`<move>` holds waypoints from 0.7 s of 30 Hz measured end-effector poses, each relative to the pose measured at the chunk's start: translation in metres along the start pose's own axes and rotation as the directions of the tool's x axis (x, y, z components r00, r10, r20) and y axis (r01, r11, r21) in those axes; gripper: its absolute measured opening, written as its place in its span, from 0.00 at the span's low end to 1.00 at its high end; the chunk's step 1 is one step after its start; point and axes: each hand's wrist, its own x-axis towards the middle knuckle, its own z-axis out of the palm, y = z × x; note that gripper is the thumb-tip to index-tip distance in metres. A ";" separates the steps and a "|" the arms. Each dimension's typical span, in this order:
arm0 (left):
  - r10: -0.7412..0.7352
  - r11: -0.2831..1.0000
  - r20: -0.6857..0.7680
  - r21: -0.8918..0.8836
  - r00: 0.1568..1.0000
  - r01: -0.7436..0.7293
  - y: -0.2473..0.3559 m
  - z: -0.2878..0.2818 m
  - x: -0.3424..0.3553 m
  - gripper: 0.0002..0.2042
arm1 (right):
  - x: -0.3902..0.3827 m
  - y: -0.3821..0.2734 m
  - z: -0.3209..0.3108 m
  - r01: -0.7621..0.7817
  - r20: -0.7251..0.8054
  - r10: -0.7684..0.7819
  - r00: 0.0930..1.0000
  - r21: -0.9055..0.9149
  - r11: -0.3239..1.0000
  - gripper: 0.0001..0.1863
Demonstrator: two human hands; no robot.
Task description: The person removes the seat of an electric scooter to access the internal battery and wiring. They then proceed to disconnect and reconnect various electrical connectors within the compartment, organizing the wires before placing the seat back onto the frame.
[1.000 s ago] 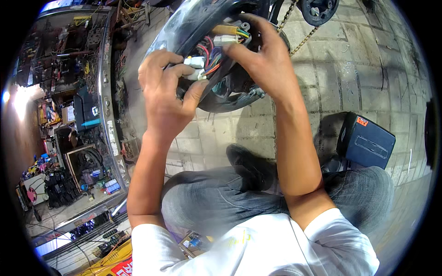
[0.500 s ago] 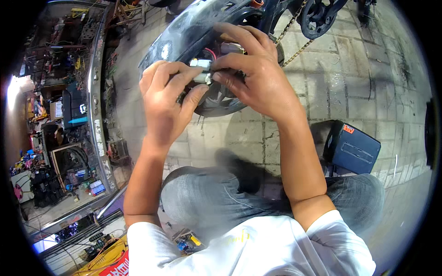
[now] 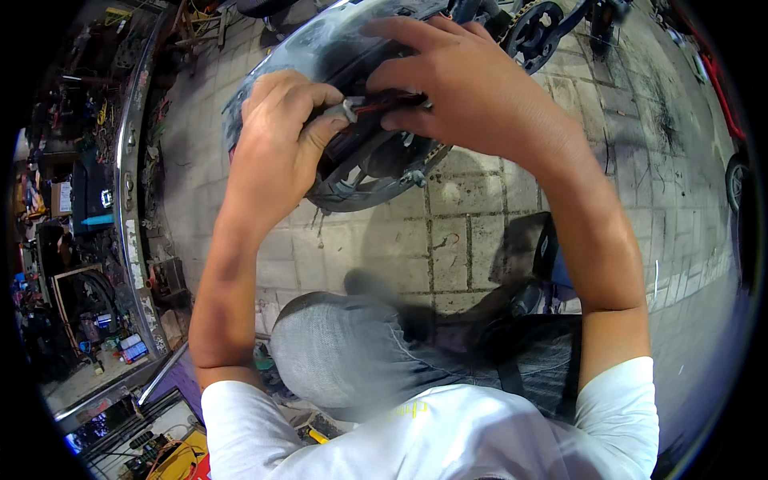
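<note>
My left hand (image 3: 276, 140) pinches a small pale connector (image 3: 347, 110) on red and dark wires (image 3: 370, 105) inside a grey-and-black bodywork piece (image 3: 292, 44) of a bike-like vehicle. My right hand (image 3: 472, 100) reaches over the same opening from the right, fingers bent but apart, thumb beside the wires; I see nothing held in it, though its fingers cover part of the wiring. Below the opening sits a black rounded part (image 3: 356, 180). A black chainring with a chain (image 3: 536, 44) shows behind my right hand.
At the left, a metal-edged cabinet (image 3: 128, 200) is crowded with tools and parts. A dark box (image 3: 552, 264) is partly behind my right forearm. A red vehicle (image 3: 724, 104) stands at the right edge. My bent jeans-clad legs lie below my hands on the paved floor.
My right hand has moved rightward and up, its fingers spreading from the connector. My left hand still pinches at the wiring, slightly shifted. The view has shifted, hiding more of the box.
</note>
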 end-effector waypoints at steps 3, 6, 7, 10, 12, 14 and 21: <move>-0.091 0.993 0.015 -0.074 0.996 0.092 0.004 -0.001 0.004 0.09 | 0.000 -0.007 0.016 0.092 -0.127 -0.110 0.986 -0.144 0.985 0.13; -0.124 0.986 0.042 -0.106 0.991 0.128 0.004 -0.003 0.005 0.09 | 0.002 0.002 0.022 0.018 -0.082 -0.013 0.997 0.055 0.998 0.14; -0.121 0.986 0.049 -0.107 0.991 0.126 0.004 -0.004 0.005 0.09 | 0.003 0.000 0.021 0.020 -0.088 -0.017 0.996 0.039 0.999 0.13; -0.074 0.994 0.076 -0.078 0.994 0.080 0.001 -0.004 0.004 0.10 | 0.005 -0.001 0.022 0.047 -0.094 -0.052 0.994 -0.054 0.997 0.14; 0.001 1.000 0.089 0.027 0.996 -0.004 -0.001 -0.003 0.001 0.10 | 0.004 -0.003 0.019 0.009 -0.107 -0.018 0.994 -0.085 0.996 0.14; 0.042 0.994 0.110 0.095 0.993 -0.052 -0.001 -0.004 -0.001 0.10 | 0.007 -0.006 0.010 0.005 -0.050 -0.009 0.999 -0.081 0.997 0.15; 0.142 0.966 0.194 0.189 0.971 -0.179 -0.001 -0.009 -0.004 0.11 | 0.004 0.011 0.010 0.268 -0.139 -0.315 0.939 -0.275 0.923 0.14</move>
